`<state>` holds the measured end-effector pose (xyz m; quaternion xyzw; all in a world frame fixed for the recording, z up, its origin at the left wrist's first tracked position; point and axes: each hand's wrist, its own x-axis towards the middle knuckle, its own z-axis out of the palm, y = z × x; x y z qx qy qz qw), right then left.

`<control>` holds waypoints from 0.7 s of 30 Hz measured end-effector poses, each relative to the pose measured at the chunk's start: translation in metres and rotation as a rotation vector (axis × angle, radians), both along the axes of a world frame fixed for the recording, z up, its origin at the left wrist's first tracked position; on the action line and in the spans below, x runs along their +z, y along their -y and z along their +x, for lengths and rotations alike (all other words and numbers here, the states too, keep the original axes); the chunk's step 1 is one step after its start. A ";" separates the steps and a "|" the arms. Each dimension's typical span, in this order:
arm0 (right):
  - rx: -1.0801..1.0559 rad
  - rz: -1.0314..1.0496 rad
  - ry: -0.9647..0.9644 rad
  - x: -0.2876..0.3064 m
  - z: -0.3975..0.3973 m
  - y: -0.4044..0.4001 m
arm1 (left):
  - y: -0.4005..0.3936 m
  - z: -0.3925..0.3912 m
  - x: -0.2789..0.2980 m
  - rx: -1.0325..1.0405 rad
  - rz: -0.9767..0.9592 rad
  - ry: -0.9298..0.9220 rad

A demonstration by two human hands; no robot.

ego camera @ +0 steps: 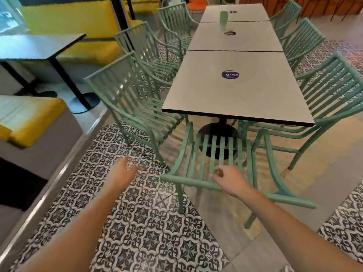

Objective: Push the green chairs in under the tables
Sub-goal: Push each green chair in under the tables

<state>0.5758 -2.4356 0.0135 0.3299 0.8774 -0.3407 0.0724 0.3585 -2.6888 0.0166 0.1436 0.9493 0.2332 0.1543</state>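
While the end chair (216, 154) sits only partly under the desk (231, 95) at its near edge, the right hand (228, 178) curls on its top rail; the blurred left hand (125, 167) hangs loose, touching nothing.

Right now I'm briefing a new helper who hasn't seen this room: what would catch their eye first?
Probably the row of grey tables running away down the middle, flanked by green slatted chairs. Nearest, at the table's end, the end chair stands with its back to the camera; the right hand rests on its top rail and the blurred left hand hovers beside it. Below lies a black-and-white patterned floor.
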 end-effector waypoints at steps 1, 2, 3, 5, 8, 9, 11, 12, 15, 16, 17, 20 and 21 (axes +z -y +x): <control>0.049 0.081 0.004 0.006 -0.012 0.004 | 0.010 -0.007 0.008 -0.018 -0.030 -0.040; 0.091 0.140 0.008 0.013 -0.027 0.008 | 0.022 -0.017 0.013 -0.034 -0.061 -0.076; 0.122 0.183 0.004 0.018 -0.042 0.013 | 0.033 -0.027 0.019 -0.057 -0.089 -0.111; 0.200 0.265 -0.003 0.023 -0.073 0.022 | 0.049 -0.047 0.027 -0.116 -0.168 -0.176; 0.311 0.337 0.038 0.022 -0.133 0.044 | 0.079 -0.092 0.037 -0.116 -0.253 -0.242; 0.333 0.346 0.042 0.021 -0.151 0.051 | 0.086 -0.105 0.039 -0.128 -0.296 -0.266; 0.363 0.371 0.047 0.019 -0.196 0.068 | 0.102 -0.140 0.044 -0.148 -0.364 -0.318; 0.387 0.394 0.054 0.018 -0.234 0.082 | 0.118 -0.166 0.047 -0.144 -0.379 -0.321; 0.388 0.399 -0.024 0.031 -0.290 0.103 | 0.130 -0.208 0.057 -0.192 -0.428 -0.353; 0.398 0.417 -0.036 0.033 -0.308 0.110 | 0.135 -0.223 0.060 -0.187 -0.417 -0.374; 0.418 0.433 -0.059 0.037 -0.340 0.122 | 0.144 -0.252 0.065 -0.182 -0.406 -0.373; 0.460 0.429 -0.077 0.049 -0.410 0.146 | 0.154 -0.311 0.073 -0.168 -0.396 -0.375; 0.476 0.446 -0.072 0.049 -0.427 0.149 | 0.153 -0.323 0.074 -0.174 -0.409 -0.391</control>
